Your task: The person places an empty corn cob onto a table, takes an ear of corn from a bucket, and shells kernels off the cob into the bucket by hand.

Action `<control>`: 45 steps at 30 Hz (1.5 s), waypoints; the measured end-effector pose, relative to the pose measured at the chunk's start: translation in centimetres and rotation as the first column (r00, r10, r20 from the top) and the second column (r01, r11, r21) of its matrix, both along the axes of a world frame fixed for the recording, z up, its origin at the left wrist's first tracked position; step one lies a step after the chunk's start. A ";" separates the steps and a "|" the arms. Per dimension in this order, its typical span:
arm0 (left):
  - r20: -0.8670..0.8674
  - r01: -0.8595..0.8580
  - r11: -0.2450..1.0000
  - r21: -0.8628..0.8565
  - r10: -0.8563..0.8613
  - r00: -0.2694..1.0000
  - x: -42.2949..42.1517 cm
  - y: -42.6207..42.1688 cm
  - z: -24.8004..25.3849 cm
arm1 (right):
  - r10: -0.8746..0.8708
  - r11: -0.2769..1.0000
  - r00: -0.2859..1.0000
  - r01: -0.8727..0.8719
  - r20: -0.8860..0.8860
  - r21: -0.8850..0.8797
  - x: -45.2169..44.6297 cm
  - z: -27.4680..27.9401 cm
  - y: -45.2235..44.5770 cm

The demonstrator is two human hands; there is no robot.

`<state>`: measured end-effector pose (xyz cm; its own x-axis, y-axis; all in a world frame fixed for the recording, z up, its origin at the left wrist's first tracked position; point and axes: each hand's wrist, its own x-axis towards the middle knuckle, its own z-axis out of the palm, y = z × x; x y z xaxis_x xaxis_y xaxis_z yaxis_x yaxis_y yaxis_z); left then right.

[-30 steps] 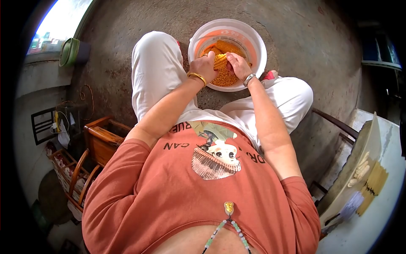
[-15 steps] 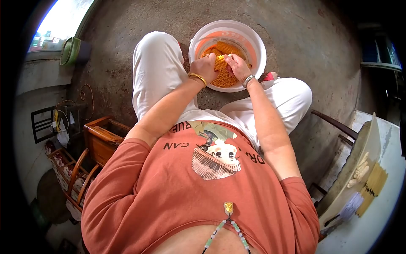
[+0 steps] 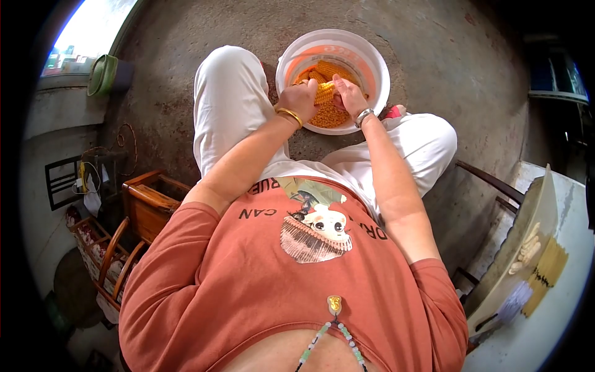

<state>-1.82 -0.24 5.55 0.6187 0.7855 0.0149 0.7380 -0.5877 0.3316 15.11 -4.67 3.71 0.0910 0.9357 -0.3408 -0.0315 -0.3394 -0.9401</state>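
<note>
Over a white bucket (image 3: 382,77), my two hands are on one yellow corn cob (image 3: 325,93). My left hand (image 3: 297,99) wears a gold bracelet and is wrapped round the cob's left end. At its right end, my right hand (image 3: 350,98), with a silver bracelet at the wrist, grips it with the thumb along the top. Loose corn kernels (image 3: 329,116) lie in the bucket below, and several more cobs (image 3: 334,70) rest behind the held one. The palm sides of both hands are hidden.
The bucket stands on a concrete floor (image 3: 434,56) between my knees. At the left are a wooden chair (image 3: 152,208) and a green container (image 3: 103,75). On the right, a light table (image 3: 567,217) holds pale items and a bundle of sticks (image 3: 548,273).
The right thumb has shifted slightly along the cob and now points more upward. Both hands stay over the bucket, holding the cob.
</note>
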 end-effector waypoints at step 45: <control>-0.061 -0.004 0.997 0.080 0.009 0.998 0.2 0.0 -0.6 | -0.034 0.997 0.972 0.015 -0.232 -0.081 -0.3 -0.2 -0.4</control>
